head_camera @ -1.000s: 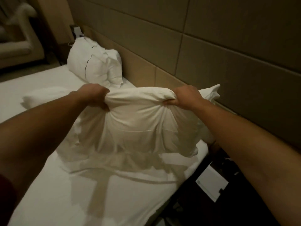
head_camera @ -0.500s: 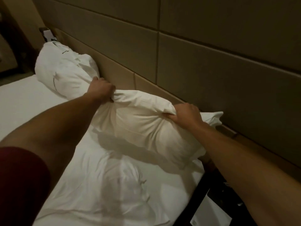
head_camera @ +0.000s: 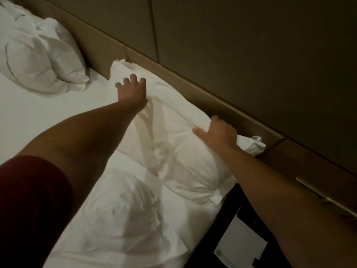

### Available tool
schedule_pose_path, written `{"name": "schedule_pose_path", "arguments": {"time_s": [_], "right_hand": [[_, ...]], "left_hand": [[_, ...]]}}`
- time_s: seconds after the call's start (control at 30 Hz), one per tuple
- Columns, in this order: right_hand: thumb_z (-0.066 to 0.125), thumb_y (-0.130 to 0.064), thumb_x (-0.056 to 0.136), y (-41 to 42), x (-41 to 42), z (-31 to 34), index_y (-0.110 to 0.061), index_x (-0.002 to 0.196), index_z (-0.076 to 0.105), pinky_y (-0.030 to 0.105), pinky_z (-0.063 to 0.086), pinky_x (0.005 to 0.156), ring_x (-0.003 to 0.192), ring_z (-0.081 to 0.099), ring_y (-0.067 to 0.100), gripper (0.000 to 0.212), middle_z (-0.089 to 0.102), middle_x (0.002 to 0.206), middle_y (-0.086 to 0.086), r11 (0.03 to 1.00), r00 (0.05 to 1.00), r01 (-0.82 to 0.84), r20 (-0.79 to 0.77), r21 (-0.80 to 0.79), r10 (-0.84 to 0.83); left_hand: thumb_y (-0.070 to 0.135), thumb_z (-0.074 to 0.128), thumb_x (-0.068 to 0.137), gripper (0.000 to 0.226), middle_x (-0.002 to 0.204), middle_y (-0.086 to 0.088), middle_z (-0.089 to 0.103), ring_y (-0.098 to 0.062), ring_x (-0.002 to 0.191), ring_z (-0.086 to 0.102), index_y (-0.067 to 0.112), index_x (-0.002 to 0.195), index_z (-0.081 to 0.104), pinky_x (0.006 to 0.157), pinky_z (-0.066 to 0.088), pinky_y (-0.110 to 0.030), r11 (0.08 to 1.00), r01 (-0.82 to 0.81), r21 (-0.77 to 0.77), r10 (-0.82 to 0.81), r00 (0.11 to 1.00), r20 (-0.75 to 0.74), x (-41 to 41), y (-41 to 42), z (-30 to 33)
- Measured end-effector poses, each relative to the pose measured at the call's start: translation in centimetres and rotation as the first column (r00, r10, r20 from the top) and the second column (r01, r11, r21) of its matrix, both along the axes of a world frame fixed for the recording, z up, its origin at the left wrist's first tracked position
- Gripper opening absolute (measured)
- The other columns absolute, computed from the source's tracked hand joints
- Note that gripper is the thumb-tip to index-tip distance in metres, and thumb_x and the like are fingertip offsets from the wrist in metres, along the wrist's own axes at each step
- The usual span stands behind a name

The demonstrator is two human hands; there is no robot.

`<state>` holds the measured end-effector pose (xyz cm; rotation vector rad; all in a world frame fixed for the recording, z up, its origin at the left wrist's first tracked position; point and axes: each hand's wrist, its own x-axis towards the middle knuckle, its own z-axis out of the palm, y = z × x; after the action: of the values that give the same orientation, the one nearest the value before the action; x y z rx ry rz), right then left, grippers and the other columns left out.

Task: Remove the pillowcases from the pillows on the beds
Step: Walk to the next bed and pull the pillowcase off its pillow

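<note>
A white pillow (head_camera: 173, 136) lies flat on the bed against the padded headboard. My left hand (head_camera: 132, 89) hovers over or rests on its far end with fingers spread, holding nothing. My right hand (head_camera: 218, 132) lies on the pillow's near end by the headboard, thumb stretched out and fingers over the far edge; whether they clutch fabric is hidden. A crumpled white cloth (head_camera: 131, 213), apparently a pillowcase, lies on the sheet in front. A second white pillow (head_camera: 42, 60) leans at the top left.
The padded brown headboard (head_camera: 173, 78) runs diagonally behind the bed. A dark nightstand (head_camera: 231, 238) with a white card (head_camera: 239, 242) stands at the bed's right edge. White sheet (head_camera: 48, 113) stretches between the two pillows.
The pillow that both hands gripped and held up now lies flat by the headboard. My left hand has let go and spread its fingers. The view tilted down and left.
</note>
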<state>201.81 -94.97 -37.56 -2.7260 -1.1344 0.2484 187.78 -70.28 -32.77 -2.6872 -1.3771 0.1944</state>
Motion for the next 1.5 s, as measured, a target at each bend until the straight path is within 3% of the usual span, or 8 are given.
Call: {"name": "schedule_pose_path", "arguments": {"time_s": [0.17,0.4,0.6,0.87,1.03,1.17,1.4,1.5], "right_hand": [[0.064,-0.067,0.081,0.4,0.9,-0.1,-0.011,0.114,0.052,0.041,0.047,0.084,0.108,0.062,0.032,0.066,0.063,0.117,0.012,0.999,0.999,0.029,0.043,0.017,-0.030],[0.065,-0.046,0.085,-0.5,-0.1,-1.1,-0.013,0.116,0.052,0.044,0.041,0.088,0.108,0.056,0.032,0.047,0.060,0.118,0.011,0.994,0.979,-0.026,0.203,0.102,0.005],[0.062,-0.023,0.069,2.0,-6.8,-0.7,-0.010,0.127,0.057,0.047,0.039,0.102,0.128,0.049,0.034,0.060,0.053,0.138,0.014,0.839,0.855,-0.491,0.315,0.236,0.412],[0.065,-0.024,0.077,4.5,-20.3,-2.6,-0.010,0.134,0.052,0.045,0.046,0.092,0.121,0.052,0.032,0.060,0.050,0.141,0.010,0.763,0.789,-0.613,0.109,0.207,0.605],[0.054,-0.051,0.089,2.2,-26.8,-6.8,-0.014,0.131,0.046,0.043,0.048,0.093,0.113,0.058,0.032,0.057,0.057,0.127,0.010,0.859,0.841,-0.507,-0.255,-0.066,0.477],[0.057,-0.059,0.087,-1.9,-30.0,-11.1,-0.012,0.129,0.041,0.042,0.049,0.089,0.108,0.061,0.033,0.064,0.059,0.121,0.011,0.849,0.870,-0.440,-0.374,-0.293,0.322],[0.057,-0.067,0.081,-5.2,-35.0,-14.8,-0.008,0.145,0.031,0.046,0.046,0.096,0.114,0.060,0.035,0.090,0.058,0.128,0.013,0.922,0.943,-0.204,-0.318,-0.328,0.095],[0.058,-0.069,0.084,-7.9,-35.7,-16.5,-0.005,0.147,0.029,0.041,0.046,0.096,0.119,0.058,0.034,0.095,0.057,0.134,0.014,0.930,0.918,-0.173,-0.396,-0.325,0.032]], "left_hand": [[0.077,0.054,0.075,0.088,0.131,-0.013,0.057,-0.038,0.114,0.057,0.023,0.141,0.035,0.089,0.047,-0.044,0.932,-0.012,-0.363,0.004,1.000,-0.022,1.2,-2.0,-4.6],[0.071,0.056,0.080,0.089,0.143,-0.016,0.045,-0.039,0.126,0.049,0.024,0.149,0.025,0.100,0.043,-0.046,0.870,0.020,-0.493,0.040,0.993,0.111,-0.1,-2.9,-5.9],[0.056,0.059,0.088,0.080,0.151,-0.017,0.035,-0.037,0.134,0.042,0.021,0.152,0.026,0.107,0.037,-0.047,0.885,-0.052,-0.462,0.112,0.988,0.103,-8.4,-1.8,-5.8],[0.055,0.055,0.090,0.070,0.145,-0.017,0.039,-0.039,0.129,0.045,0.019,0.146,0.034,0.105,0.039,-0.052,0.859,-0.329,-0.393,0.398,0.911,0.107,-24.1,-2.7,-6.2],[0.051,0.048,0.093,0.063,0.139,-0.021,0.044,-0.040,0.127,0.045,0.010,0.140,0.041,0.104,0.038,-0.052,0.692,-0.610,-0.386,0.687,0.721,0.091,-37.9,-6.4,-8.7],[0.053,0.041,0.094,0.072,0.139,-0.027,0.045,-0.045,0.126,0.045,-0.002,0.140,0.034,0.106,0.038,-0.051,0.393,-0.775,-0.494,0.880,0.474,-0.043,-47.1,-9.9,-13.3],[0.072,0.029,0.091,0.095,0.144,-0.027,0.043,-0.043,0.129,0.046,-0.007,0.142,0.036,0.109,0.037,-0.047,0.194,-0.674,-0.713,0.939,0.339,-0.065,-48.7,-13.7,-18.9],[0.085,0.027,0.080,0.099,0.125,-0.019,0.056,-0.042,0.111,0.058,0.004,0.136,0.045,0.094,0.047,-0.052,-0.069,-0.416,-0.907,0.997,-0.001,-0.075,-48.7,-14.0,-19.9]]}}
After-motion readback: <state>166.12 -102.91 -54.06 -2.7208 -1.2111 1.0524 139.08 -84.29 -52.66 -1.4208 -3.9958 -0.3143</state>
